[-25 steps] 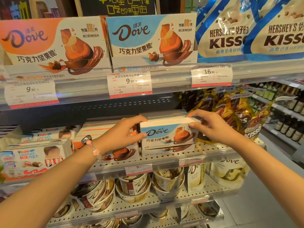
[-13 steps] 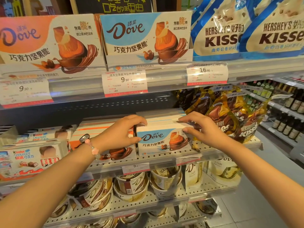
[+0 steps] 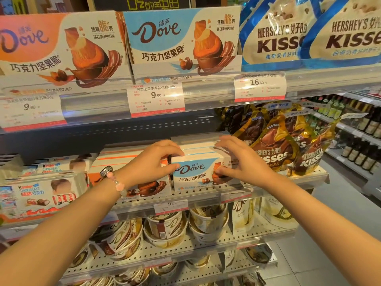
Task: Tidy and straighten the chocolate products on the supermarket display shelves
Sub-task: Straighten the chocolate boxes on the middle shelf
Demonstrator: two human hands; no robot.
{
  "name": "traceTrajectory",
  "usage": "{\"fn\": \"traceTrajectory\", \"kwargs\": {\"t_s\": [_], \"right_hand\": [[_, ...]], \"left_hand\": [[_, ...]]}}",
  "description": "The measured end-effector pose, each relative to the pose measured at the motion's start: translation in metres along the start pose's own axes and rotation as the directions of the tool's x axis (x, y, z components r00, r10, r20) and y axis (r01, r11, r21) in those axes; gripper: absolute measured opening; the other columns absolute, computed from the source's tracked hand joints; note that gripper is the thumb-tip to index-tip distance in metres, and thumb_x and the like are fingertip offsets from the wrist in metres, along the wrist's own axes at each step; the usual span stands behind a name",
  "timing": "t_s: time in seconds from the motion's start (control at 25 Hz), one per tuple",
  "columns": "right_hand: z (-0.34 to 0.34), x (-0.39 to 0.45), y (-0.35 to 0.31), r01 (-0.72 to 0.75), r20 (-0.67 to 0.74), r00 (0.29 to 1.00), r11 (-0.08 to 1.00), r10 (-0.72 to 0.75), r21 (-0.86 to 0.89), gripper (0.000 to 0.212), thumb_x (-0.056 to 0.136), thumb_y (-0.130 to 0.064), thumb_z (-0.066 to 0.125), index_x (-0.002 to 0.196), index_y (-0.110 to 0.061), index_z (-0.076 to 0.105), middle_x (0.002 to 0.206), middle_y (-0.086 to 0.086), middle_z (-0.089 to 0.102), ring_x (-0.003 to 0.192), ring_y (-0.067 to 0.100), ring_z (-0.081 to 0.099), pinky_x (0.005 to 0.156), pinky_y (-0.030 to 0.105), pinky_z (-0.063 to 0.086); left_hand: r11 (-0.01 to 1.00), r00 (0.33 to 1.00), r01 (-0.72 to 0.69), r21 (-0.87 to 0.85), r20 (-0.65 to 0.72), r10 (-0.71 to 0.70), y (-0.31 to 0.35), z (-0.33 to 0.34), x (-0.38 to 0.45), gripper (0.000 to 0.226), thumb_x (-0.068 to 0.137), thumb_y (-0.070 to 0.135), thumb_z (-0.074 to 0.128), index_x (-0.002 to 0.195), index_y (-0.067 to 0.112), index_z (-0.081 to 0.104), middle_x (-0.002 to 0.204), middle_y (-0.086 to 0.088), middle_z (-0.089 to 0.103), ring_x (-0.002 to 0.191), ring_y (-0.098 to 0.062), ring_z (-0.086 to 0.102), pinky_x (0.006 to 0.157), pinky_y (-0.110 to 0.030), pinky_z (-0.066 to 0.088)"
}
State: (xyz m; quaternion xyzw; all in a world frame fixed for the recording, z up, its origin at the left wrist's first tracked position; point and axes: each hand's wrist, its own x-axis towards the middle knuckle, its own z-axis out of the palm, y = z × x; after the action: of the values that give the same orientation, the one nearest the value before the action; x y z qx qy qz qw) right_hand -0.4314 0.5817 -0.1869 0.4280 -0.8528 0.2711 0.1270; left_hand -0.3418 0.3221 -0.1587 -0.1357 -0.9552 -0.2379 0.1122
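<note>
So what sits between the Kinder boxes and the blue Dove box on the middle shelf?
In the head view, an orange Dove box fills that stretch, between the Kinder boxes and the blue Dove box; the left hand partly covers it.

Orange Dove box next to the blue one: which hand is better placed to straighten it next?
Probably the left hand: it sits at the seam beside the orange Dove box. The right hand is on the blue Dove box's far side.
</note>
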Motion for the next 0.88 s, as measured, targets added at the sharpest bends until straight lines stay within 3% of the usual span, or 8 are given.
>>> {"fn": "traceTrajectory", "kwargs": {"t_s": [0.16,0.28,0.4,0.48,0.88], "right_hand": [[0.004,0.011,-0.012,0.031,0.013,1.000,0.922,-0.028,-0.385,0.081,0.071,-0.067,0.061,0.138,-0.026,0.042,0.142,-0.002,0.044,0.133,0.019,0.035,0.113,0.043,0.015],[0.005,0.027,-0.022,0.054,0.115,0.993,0.913,-0.008,-0.404,0.088,0.071,-0.074,0.054,0.141,-0.025,0.036,0.145,0.001,0.040,0.134,0.022,0.034,0.112,0.045,0.015],[0.014,0.044,-0.031,0.065,0.241,0.970,0.919,0.033,-0.389,0.093,0.073,-0.076,0.047,0.147,-0.027,0.022,0.152,0.004,0.028,0.138,0.026,0.027,0.112,0.045,0.015],[0.017,0.050,-0.034,0.053,0.303,0.950,0.923,0.071,-0.382,0.094,0.074,-0.076,0.046,0.149,-0.028,0.015,0.155,0.006,0.022,0.140,0.027,0.022,0.112,0.046,0.014],[0.013,0.047,-0.033,0.093,0.300,0.954,0.941,0.010,-0.326,0.078,0.082,-0.067,0.047,0.147,-0.032,0.022,0.154,0.002,0.025,0.139,0.024,0.026,0.111,0.040,0.021]], "left_hand": [[0.985,0.990,0.111,0.134,0.068,-0.121,-0.007,-0.023,-0.002,0.086,0.063,0.050,0.078,0.134,0.030,0.036,0.133,0.009,0.042,0.121,-0.009,0.042,0.100,-0.031,0.040],[0.916,0.946,0.214,0.338,0.164,-0.281,-0.024,-0.045,-0.009,0.105,0.056,0.063,0.077,0.142,0.030,0.026,0.142,0.008,0.037,0.129,-0.015,0.035,0.108,-0.040,0.033],[0.927,0.938,0.192,0.321,0.219,-0.270,-0.036,-0.043,-0.023,0.086,0.067,0.057,0.073,0.136,0.048,0.023,0.139,0.007,0.040,0.124,-0.015,0.038,0.103,-0.038,0.036],[0.934,0.956,0.179,0.310,0.171,-0.240,-0.037,-0.038,-0.028,0.075,0.074,0.054,0.068,0.129,0.058,0.016,0.140,0.007,0.040,0.124,-0.016,0.037,0.100,-0.037,0.034],[0.887,0.951,0.269,0.376,0.043,-0.306,-0.026,-0.024,-0.029,0.074,0.079,0.056,0.061,0.142,0.047,0.023,0.151,-0.003,0.028,0.138,-0.027,0.022,0.108,-0.048,0.024]]}}
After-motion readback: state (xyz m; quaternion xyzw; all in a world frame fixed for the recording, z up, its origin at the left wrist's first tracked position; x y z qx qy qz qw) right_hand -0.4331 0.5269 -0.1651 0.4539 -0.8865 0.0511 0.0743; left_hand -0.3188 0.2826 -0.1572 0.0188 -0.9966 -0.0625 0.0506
